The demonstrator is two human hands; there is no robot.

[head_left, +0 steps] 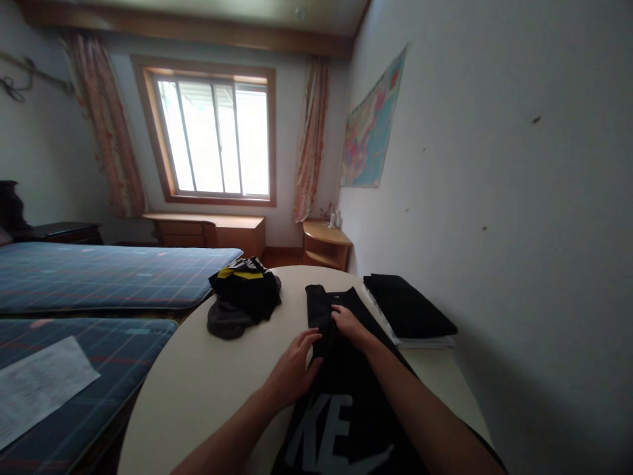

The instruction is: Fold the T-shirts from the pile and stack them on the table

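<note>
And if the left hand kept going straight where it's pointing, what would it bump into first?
The folded strip of the black garment: the left hand seems to be touching it. Past that, the right hand looks next in line, though depth is hard to judge.

The bench (168,396) has a smooth, cream-coloured top with a rounded edge. Items on the surface are arranged as follows. Left: a crumpled pile of black and dark-grey cloth with a yellow band (252,297). Centre: a black fabric garment with large grey lettering (341,369), laid lengthwise toward the near side. Right: a stack of folded black cloth over white layers (410,307), just beside the garment.
</note>
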